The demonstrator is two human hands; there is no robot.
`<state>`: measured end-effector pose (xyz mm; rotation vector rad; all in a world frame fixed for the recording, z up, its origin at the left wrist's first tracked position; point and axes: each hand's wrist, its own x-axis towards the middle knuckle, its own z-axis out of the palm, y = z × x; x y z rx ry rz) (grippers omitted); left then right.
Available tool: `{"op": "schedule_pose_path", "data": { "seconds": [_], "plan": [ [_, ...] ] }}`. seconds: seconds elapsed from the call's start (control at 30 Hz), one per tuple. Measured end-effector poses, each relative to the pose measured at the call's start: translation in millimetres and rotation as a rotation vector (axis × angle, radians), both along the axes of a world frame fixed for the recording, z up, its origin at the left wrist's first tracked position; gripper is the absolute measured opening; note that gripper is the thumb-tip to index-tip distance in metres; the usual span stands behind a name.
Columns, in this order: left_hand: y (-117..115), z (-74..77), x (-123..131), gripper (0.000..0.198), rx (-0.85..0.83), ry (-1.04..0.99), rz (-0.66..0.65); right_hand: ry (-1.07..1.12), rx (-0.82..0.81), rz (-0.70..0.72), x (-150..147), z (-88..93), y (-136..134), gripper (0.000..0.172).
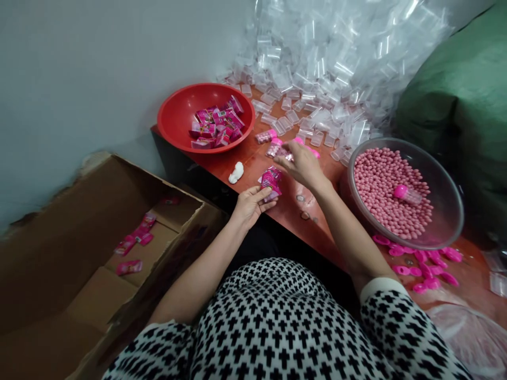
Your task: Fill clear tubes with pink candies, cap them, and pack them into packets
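Observation:
My left hand [250, 205] pinches a small printed pink packet [271, 182] over the front edge of the table. Up and to the right of it, my right hand [304, 164] has its thumb and fingers around a small clear bottle of pink candy balls [285, 154]. Some of that bottle is hidden by the fingers. Beside it lie another filled bottle with a pink cap [274, 148] and, farther back, a third bottle [265, 136]. More pink caps show just behind my right hand.
A red bowl [174, 124] holds several pink packets. Clear empty bottles [317, 113] are heaped at the back. At right stands a bowl of pink candy balls [390, 195], with pink caps [430, 264] below it. A cardboard box [99, 295] is at left; white crumpled material [236, 172] lies nearby.

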<state>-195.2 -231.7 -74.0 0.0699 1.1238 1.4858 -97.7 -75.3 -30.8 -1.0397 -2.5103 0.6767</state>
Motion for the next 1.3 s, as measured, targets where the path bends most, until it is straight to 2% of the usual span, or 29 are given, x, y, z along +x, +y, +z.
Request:
{"op": "schedule_pose_path", "data": {
  "seconds": [0.03, 0.1, 0.2, 0.27, 0.37, 0.43, 0.5, 0.57, 0.63, 0.7, 0.8, 0.87, 0.93, 1.0, 1.07, 1.13, 1.23, 1.3],
  "plan": [
    [0.4, 0.9, 0.2, 0.005, -0.001, -0.005, 0.027, -0.060, 0.108, -0.064, -7.0, 0.4, 7.5, 0.038],
    [0.3, 2.5, -0.2, 0.006, -0.011, -0.019, 0.061, -0.194, 0.198, -0.159, -15.3, -3.0, 20.1, 0.045],
    [-2.5, 4.0, -3.1, 0.010, -0.042, -0.050, 0.098, -0.313, 0.225, -0.143, -6.1, -16.5, 26.7, 0.043],
    [-5.4, 4.2, -6.0, 0.013, -0.042, -0.059, 0.118, -0.289, 0.272, -0.020, 15.3, -28.6, 21.2, 0.040],
    [-9.1, 3.8, -9.6, 0.014, -0.020, -0.055, 0.092, -0.171, 0.295, 0.247, 58.6, -46.0, 3.3, 0.035],
    [-9.8, 3.4, -9.8, 0.013, -0.018, -0.047, 0.044, -0.113, 0.243, 0.396, 84.2, -53.5, -10.3, 0.036],
    [-9.0, 3.4, -7.7, 0.011, -0.036, -0.043, 0.011, -0.051, 0.167, 0.437, 101.2, -55.2, -23.1, 0.035],
    [-6.8, 4.1, -3.1, 0.011, -0.066, -0.050, 0.015, 0.064, 0.101, 0.312, 108.2, -49.9, -35.1, 0.030],
    [-3.9, 5.3, 3.8, 0.013, -0.084, -0.057, 0.037, 0.229, 0.003, 0.073, 106.1, -39.7, -46.9, 0.027],
    [-0.8, 6.5, 11.9, 0.012, -0.077, -0.049, 0.035, 0.374, -0.210, -0.111, 96.7, -29.3, -57.9, 0.033],
    [1.6, 6.5, 22.2, 0.011, -0.035, 0.005, 0.003, 0.492, -0.603, -0.139, 74.8, -23.0, -66.7, 0.044],
    [-0.2, 5.0, 24.5, 0.019, -0.021, 0.040, 0.021, 0.519, -0.687, -0.134, 58.4, -26.3, -64.9, 0.041],
    [-5.1, 2.7, 22.0, 0.021, -0.034, 0.058, 0.079, 0.463, -0.579, -0.180, 41.9, -31.9, -58.8, 0.028],
    [-12.3, 0.9, 15.9, 0.021, -0.049, 0.049, 0.141, 0.266, -0.364, -0.215, 26.0, -36.1, -52.6, 0.014],
    [-19.7, 0.4, 8.9, 0.018, -0.051, 0.029, 0.176, -0.009, -0.155, -0.192, 13.1, -37.0, -49.2, 0.015],
    [-25.3, 1.2, 3.0, 0.014, -0.052, 0.036, 0.180, -0.189, -0.020, -0.132, 7.6, -35.1, -48.4, 0.022],
    [-28.2, 3.1, -1.6, 0.013, -0.076, 0.095, 0.172, -0.151, 0.063, -0.135, 21.7, -29.7, -47.3, 0.028],
    [-26.8, 3.8, -1.6, 0.014, -0.093, 0.116, 0.170, -0.082, 0.089, -0.240, 44.3, -25.7, -46.1, 0.027]
  ]
}}
